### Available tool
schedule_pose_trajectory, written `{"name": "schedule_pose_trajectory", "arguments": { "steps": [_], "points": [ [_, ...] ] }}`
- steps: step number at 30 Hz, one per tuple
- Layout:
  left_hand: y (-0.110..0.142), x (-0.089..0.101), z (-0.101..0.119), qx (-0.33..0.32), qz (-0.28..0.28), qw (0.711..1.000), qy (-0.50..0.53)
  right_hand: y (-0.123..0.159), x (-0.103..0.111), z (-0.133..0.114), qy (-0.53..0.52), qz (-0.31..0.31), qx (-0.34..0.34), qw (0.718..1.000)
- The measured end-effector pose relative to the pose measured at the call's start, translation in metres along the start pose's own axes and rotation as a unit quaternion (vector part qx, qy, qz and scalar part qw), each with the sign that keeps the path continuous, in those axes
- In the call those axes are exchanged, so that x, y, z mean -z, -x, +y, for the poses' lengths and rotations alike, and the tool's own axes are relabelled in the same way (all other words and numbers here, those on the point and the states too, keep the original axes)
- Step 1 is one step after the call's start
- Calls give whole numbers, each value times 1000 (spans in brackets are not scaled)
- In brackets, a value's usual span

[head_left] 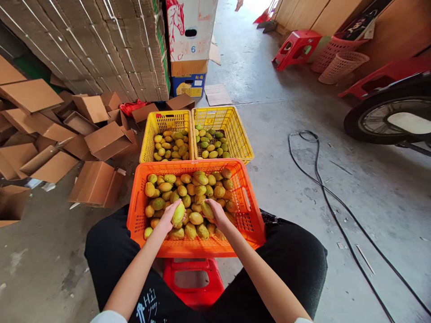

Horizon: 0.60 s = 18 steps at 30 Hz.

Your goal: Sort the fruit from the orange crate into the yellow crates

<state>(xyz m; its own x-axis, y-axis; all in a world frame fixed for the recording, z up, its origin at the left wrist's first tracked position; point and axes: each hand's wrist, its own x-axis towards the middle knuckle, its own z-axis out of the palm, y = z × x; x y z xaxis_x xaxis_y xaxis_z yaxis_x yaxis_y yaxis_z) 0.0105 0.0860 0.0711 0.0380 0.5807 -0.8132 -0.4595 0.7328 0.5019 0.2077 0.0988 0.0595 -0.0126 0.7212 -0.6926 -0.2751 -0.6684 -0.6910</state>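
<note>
Between my knees sits an orange plastic crate filled with oval yellow-green fruits, mangoes or small papayas by their look. My left hand is closed around a light green fruit, held above the left-middle part of the pile. In my right hand is a duller green-yellow fruit, gripped over the pile a little to the right. Fingers of both hands are partly hidden by the fruits. Behind the orange crate stand a left yellow crate and a right yellow crate, each holding more of these fruits.
A red stool is under the orange crate. Open cardboard boxes litter the floor at left, before stacked flattened cardboard. At right are a black cable, a motorcycle wheel, pink baskets and another red stool.
</note>
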Motion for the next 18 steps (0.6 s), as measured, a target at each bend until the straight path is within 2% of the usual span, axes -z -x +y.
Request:
{"name": "schedule_pose_trajectory", "arguments": {
  "steps": [4,10,14,18],
  "points": [
    [0,-1,-3,-19,-6,999,-27,-1,-1,1,-9,-4,32,999],
    [3,-3,-2,-42,2,999,6,1,-2,1,-61,-34,36,997],
    [3,-5,1,-33,30,999,14,0,1,1,-62,-19,45,997],
    [2,-6,2,-7,59,998,26,-2,5,1,-11,14,45,999]
  ]
}}
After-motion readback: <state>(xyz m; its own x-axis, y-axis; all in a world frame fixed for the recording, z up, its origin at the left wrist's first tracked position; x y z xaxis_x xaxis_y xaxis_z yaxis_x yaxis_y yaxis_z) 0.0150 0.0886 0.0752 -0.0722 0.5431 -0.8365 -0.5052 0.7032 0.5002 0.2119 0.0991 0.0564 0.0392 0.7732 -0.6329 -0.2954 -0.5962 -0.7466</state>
